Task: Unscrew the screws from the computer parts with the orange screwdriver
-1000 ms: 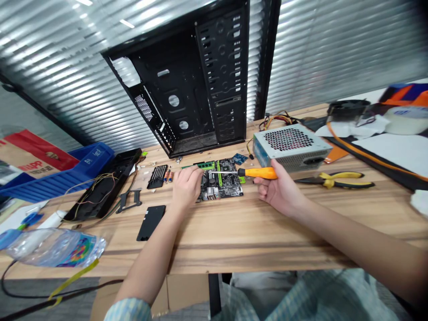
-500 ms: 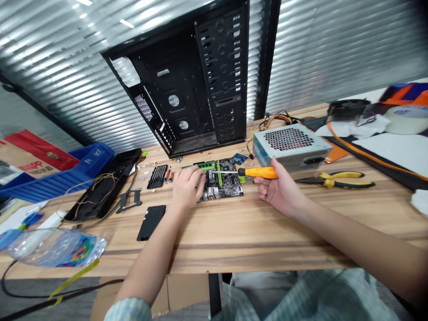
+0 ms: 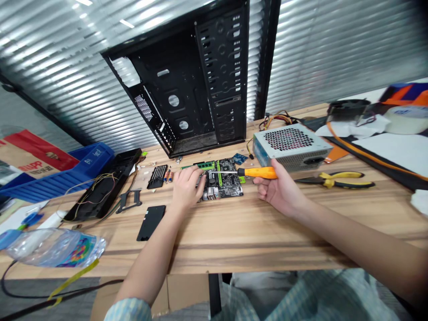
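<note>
Screwdriver (image 3: 257,173) spans the motherboard (image 3: 231,183) on the table (image 3: 234,232), barely moved in a second, suggesting steady one-spot work; right hand (image 3: 280,191) grips its handle closed, left hand's (image 3: 186,187) hold hidden.

Silvery ribbed wall (image 3: 334,58) — bright glints (image 3: 127,23) — behind a wood-grained table (image 3: 250,240), grey floor (image 3: 78,307) below

1. The left arm (image 3: 155,258) reaches forward, angling rightward.
2. The left hand (image 3: 186,188) faces palm down, its fingers bent and their ends hidden.
3. The right arm (image 3: 351,236) slants in from the right.
4. The right hand (image 3: 282,189) is curled in a grip, apart from the left.
</note>
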`<state>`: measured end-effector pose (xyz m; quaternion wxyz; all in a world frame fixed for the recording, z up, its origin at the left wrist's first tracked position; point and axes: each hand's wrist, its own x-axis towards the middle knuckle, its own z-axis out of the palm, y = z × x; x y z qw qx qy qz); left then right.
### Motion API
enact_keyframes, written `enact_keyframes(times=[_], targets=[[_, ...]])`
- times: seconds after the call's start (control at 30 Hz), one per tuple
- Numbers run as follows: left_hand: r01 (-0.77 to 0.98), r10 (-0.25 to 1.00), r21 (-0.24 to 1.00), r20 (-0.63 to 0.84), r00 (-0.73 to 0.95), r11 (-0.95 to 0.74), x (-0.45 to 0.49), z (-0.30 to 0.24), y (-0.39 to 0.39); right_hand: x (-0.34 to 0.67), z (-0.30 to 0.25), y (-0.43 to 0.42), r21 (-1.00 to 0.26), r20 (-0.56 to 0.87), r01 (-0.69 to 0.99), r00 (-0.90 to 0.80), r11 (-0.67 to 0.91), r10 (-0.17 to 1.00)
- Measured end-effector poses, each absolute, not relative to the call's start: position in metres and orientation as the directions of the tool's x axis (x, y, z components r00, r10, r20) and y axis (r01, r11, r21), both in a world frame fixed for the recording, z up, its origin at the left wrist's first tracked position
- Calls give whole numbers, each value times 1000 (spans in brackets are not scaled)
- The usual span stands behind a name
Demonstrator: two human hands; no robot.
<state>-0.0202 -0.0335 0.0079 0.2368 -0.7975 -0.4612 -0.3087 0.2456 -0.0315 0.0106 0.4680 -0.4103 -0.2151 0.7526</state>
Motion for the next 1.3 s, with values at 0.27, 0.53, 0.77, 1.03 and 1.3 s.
enact_keyframes(times=[0.27,0.53,0.77,1.03,1.3], targets=[[881,596,-69,711,372,-467,-20,8,-34,245,12,-31,-707,-419,-529,-222,-470,880],[880,623,-12,703,345,-474,-19,8,-34,246,9,-31,-710,-408,-532,-223,-461,885],[880,623,-10,702,345,-475,-20,9,-34,247,10,-31,-711,-413,-529,-219,-463,884],[875,610,-27,707,359,-484,-21,7,-32,247,10,-30,-706,-410,-538,-220,-460,885],[873,579,-72,722,379,-482,-21,8,-32,247,10,-31,-696,-412,-551,-218,-460,885]])
